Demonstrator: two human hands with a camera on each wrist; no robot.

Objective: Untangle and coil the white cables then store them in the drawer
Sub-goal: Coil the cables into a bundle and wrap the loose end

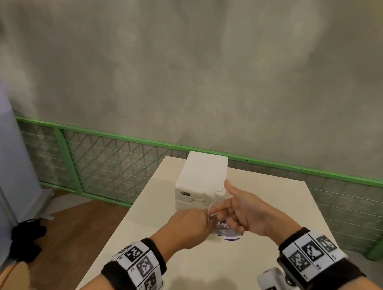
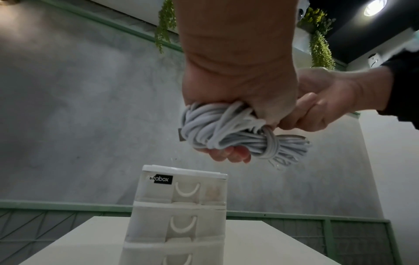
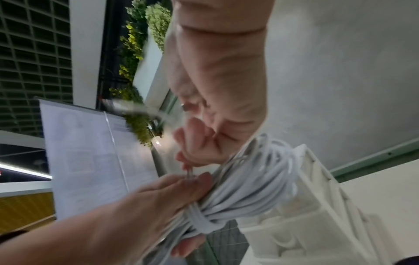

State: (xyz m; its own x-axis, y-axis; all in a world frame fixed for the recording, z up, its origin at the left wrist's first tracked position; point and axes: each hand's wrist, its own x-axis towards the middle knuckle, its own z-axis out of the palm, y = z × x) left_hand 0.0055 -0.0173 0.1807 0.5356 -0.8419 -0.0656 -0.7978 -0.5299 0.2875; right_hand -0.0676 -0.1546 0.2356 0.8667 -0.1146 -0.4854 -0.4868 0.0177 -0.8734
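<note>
A bundle of white cable (image 2: 226,129), coiled and wrapped round its middle, sits in my left hand (image 1: 204,220), whose fingers curl round it. My right hand (image 1: 218,210) meets it from the right and pinches a thin strand of the cable (image 3: 189,170) beside the bundle (image 3: 244,188). Both hands hover above the table (image 1: 201,268), just in front of the white drawer unit (image 1: 200,181). In the left wrist view the drawer unit (image 2: 181,206) shows its stacked drawers all pushed in. From the head view the hands hide most of the cable.
A purple and white round object (image 1: 229,235) lies on the table under my hands. A green wire-mesh railing (image 1: 118,160) and a concrete wall stand behind the table. A black bag (image 1: 26,238) lies on the wooden floor at the left.
</note>
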